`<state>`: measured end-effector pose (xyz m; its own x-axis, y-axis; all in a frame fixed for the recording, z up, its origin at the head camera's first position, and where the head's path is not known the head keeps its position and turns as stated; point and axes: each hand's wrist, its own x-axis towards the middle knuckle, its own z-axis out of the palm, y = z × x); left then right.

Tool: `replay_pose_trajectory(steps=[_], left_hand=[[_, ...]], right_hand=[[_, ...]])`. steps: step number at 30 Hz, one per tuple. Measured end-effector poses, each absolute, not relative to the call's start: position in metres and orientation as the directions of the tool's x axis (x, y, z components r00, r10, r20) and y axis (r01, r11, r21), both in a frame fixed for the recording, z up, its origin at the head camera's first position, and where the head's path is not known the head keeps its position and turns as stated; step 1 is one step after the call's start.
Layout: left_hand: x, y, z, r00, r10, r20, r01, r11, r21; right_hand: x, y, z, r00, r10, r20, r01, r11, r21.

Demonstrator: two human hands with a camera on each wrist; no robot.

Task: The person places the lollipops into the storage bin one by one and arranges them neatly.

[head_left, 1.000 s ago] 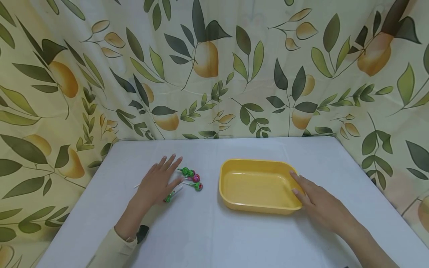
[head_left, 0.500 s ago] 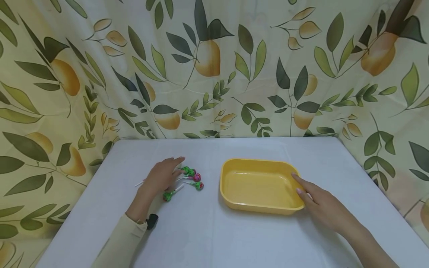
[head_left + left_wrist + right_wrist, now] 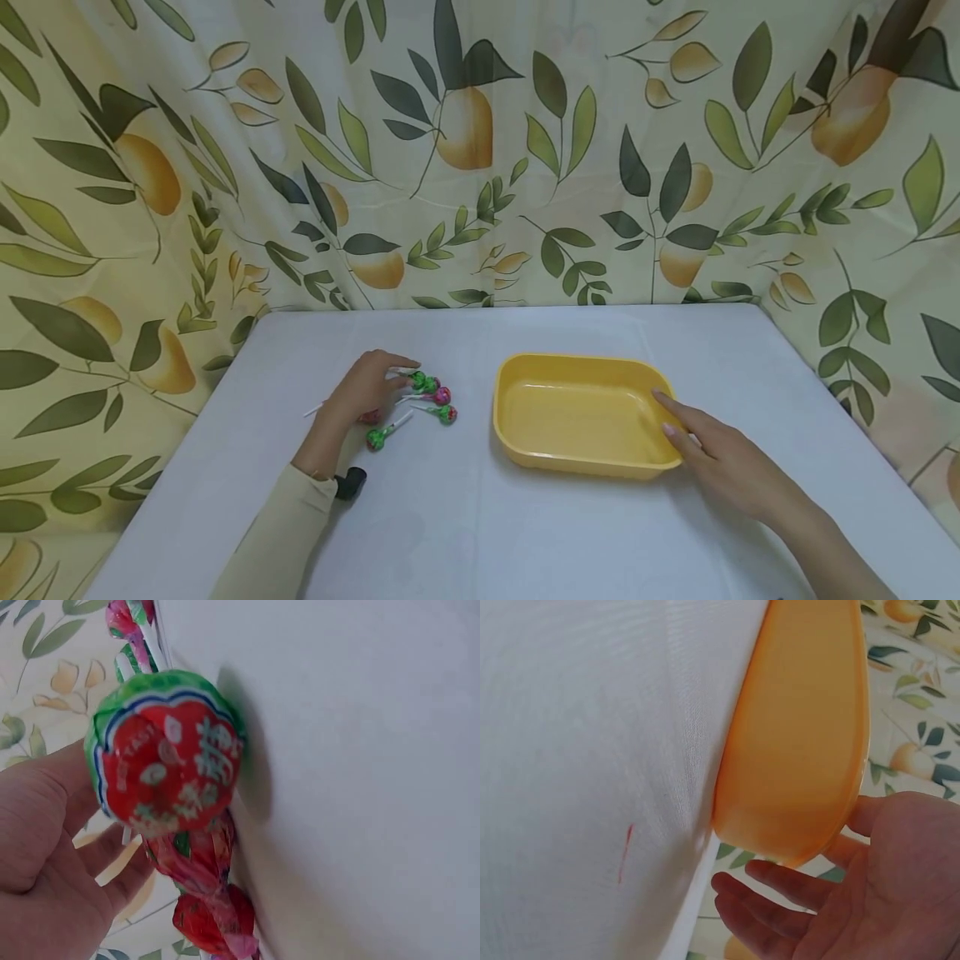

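Note:
Several wrapped lollipops (image 3: 442, 395) lie on the white table, their heads red, pink and green. Over the left part of this group is the left hand (image 3: 360, 392), index finger and thumb apart beside a green lollipop (image 3: 418, 381); no grip shows. In the left wrist view a green-and-red lollipop (image 3: 166, 754) fills the foreground, with the left hand (image 3: 56, 840) behind it, fingers spread. At the right end of a yellow tray (image 3: 585, 462), the right hand (image 3: 738, 471) touches the rim with extended fingers. The right wrist view has this hand (image 3: 885, 885) against the tray wall (image 3: 795, 735).
The tray stands to the right of the lollipops, its inside bare. One green lollipop (image 3: 375, 439) lies nearer the front, below the left hand. Behind the white table (image 3: 480, 533) hangs a leaf-and-fruit patterned curtain (image 3: 480, 208).
The left hand has drawn its spread fingers closer together and shifted slightly right, uncovering the front green lollipop. The right hand stays at the tray, which has barely moved in view.

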<state>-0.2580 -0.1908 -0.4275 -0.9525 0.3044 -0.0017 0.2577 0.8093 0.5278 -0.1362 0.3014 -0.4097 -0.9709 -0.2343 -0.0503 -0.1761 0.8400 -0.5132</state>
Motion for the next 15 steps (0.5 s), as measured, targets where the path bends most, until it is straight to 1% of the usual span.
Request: replay_pose_trajectory(steps=[8, 15], left_hand=[[-0.2649, -0.1908, -0.4341, -0.941, 0.336, 0.035, 0.299, 0.779, 0.551], [-0.2640, -0.1893, -0.4343, -0.942, 0.333, 0.042, 0.300, 0.781, 0.548]], right_hand=[[-0.1347, 0.3033, -0.4095, -0.966, -0.257, -0.024, -0.205, 0.819, -0.537], [-0.1353, 0.3070, -0.4110, -0.970, -0.243, -0.028, -0.186, 0.807, -0.560]])
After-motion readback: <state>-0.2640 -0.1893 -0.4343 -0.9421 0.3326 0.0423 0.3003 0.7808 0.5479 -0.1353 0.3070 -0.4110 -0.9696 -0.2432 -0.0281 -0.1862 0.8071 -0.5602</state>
